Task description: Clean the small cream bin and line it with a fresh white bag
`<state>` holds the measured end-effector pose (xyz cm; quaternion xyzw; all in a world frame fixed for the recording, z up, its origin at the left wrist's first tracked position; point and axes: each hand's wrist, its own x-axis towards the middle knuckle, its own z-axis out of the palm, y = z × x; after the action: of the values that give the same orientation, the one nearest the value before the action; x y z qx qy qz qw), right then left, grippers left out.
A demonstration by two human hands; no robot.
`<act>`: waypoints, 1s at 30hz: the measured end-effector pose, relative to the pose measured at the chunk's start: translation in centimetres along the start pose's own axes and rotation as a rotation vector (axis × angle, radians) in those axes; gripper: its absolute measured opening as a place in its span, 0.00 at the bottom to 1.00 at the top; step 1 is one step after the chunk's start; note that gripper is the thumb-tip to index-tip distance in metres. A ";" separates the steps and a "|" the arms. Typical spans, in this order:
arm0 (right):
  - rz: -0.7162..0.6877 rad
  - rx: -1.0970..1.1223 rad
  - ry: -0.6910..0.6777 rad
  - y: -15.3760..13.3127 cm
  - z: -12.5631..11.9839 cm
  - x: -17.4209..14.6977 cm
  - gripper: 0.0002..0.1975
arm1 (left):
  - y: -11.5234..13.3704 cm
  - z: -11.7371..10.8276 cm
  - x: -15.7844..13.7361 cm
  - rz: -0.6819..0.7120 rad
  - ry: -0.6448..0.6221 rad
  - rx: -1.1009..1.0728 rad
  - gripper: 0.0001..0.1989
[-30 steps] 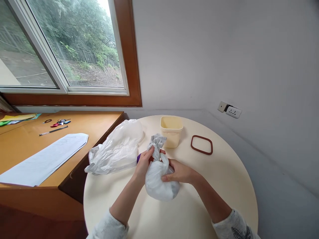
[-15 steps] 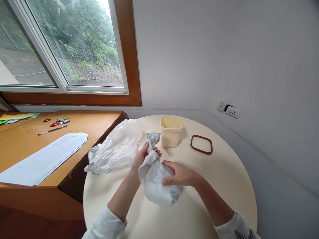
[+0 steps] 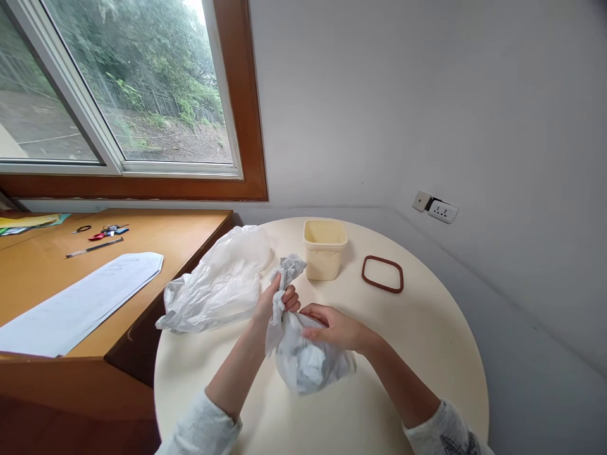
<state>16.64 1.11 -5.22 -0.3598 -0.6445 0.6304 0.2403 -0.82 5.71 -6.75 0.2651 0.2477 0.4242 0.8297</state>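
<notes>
A knotted white plastic bag [image 3: 310,363] hangs in front of me above the round table, with pale, crumpled contents showing faintly through it. My left hand [image 3: 279,300] is closed around its twisted neck, just below the gathered top. Lower down, my right hand [image 3: 332,328] grips the upper right side of the bag between thumb and fingers. Behind the hands stands an open cream plastic bin [image 3: 325,259]. To its right lies a brown rounded-square ring [image 3: 382,274]. A second white plastic bag [image 3: 218,281] is spread flat to the left.
The round cream table [image 3: 427,354] meets the wall at the back. At the left is a wooden desk [image 3: 190,230] with papers [image 3: 85,303], a pen [image 3: 95,247] and keys [image 3: 110,232]. A wall socket [image 3: 443,211] sits at the right.
The bag's full part has turned and swung slightly to the right, and its contents show more clearly. My right hand has shifted a little up and left on it.
</notes>
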 end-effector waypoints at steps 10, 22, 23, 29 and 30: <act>0.023 -0.018 -0.059 0.9 -0.5 0.2 0.31 | 0.3 0.4 -0.4 -0.007 -0.027 -0.022 0.30; 0.018 0.022 -0.169 1.1 -0.3 -0.2 0.43 | 0.5 2.9 -1.7 0.072 0.018 -0.075 0.19; 0.022 0.041 -0.169 1.1 -0.3 -0.2 0.43 | 0.5 2.8 -1.6 0.093 0.035 -0.069 0.17; 0.069 0.247 -0.212 1.5 -0.4 -0.2 0.37 | 0.3 1.0 -0.5 0.075 0.173 0.036 0.12; 0.072 0.302 -0.225 1.7 -0.4 -0.2 0.36 | 0.3 0.7 -0.4 0.070 0.199 0.053 0.12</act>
<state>17.38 1.10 -6.85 -0.2696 -0.5523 0.7644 0.1951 -0.69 5.37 -5.95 0.2518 0.3307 0.4707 0.7783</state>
